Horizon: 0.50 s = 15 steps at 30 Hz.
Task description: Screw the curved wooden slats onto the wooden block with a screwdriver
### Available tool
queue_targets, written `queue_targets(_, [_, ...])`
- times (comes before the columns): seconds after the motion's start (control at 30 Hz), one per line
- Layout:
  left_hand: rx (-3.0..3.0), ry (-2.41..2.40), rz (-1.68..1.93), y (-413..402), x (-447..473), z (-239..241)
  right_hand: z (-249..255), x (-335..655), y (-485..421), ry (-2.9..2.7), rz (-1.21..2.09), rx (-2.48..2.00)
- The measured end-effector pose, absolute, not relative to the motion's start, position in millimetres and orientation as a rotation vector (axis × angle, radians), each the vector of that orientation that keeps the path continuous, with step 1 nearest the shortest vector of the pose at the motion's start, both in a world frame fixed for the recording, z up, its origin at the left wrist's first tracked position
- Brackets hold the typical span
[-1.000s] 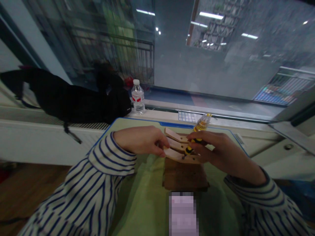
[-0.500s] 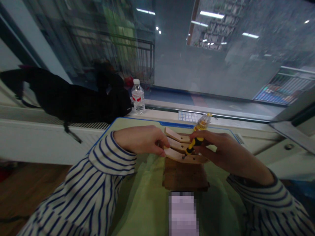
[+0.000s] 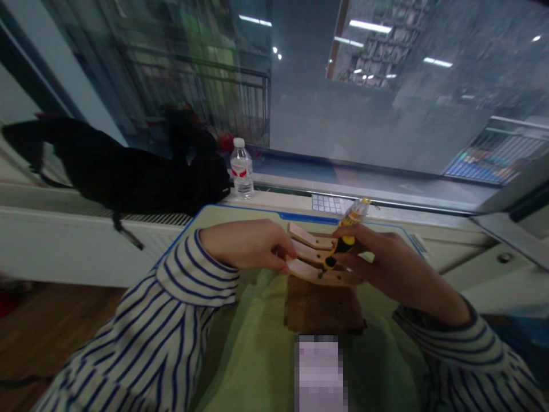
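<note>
My left hand point(image 3: 257, 246) has its thumb and fingers closed on the left end of a wooden piece with three pale, bent slats point(image 3: 306, 270). Small dark holes show in the slats. My right hand point(image 3: 381, 252) grips a yellow and black screwdriver point(image 3: 343, 245), tilted with its top leaning to the right. Its tip meets the nearest slat beside one of the holes; whether a screw sits there is too small to tell. Under and in front of the slats lies a brown wooden board point(image 3: 323, 309). My right fingers partly cover the slats' right ends.
The work lies on a pale green table with a blue edge point(image 3: 306, 217). Nearest me is a blurred-out, phone-like rectangle point(image 3: 319, 372). On the sill stand a water bottle point(image 3: 242, 169) and a black bag point(image 3: 128, 171). A gridded sheet point(image 3: 328, 203) lies by the window.
My right hand has turned slightly around the screwdriver, its wrist moving a little to the left. My left hand and the slats have stayed in place.
</note>
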<state>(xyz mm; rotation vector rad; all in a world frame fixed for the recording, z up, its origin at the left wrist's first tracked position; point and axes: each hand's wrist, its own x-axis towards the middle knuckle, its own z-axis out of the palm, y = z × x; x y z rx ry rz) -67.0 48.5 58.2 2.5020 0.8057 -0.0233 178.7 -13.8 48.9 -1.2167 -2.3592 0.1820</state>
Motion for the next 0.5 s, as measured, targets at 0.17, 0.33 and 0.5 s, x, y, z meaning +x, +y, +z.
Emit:
queue_targets(0.17, [2.474, 0.802, -0.109, 50.3, -67.0, 57.2, 45.5, 178.6, -12.8, -2.329, 0.315, -1.231])
queue_targets(0.33, [2.471, 0.825, -0.112, 50.7, -67.8, 56.6, 43.8, 177.2, -11.1, -2.312, 0.330, -1.175])
queue_targets(0.5, [2.471, 0.845, -0.123, 49.9, -67.3, 57.8, 45.2, 176.1, -11.1, -2.379, 0.282, -1.059])
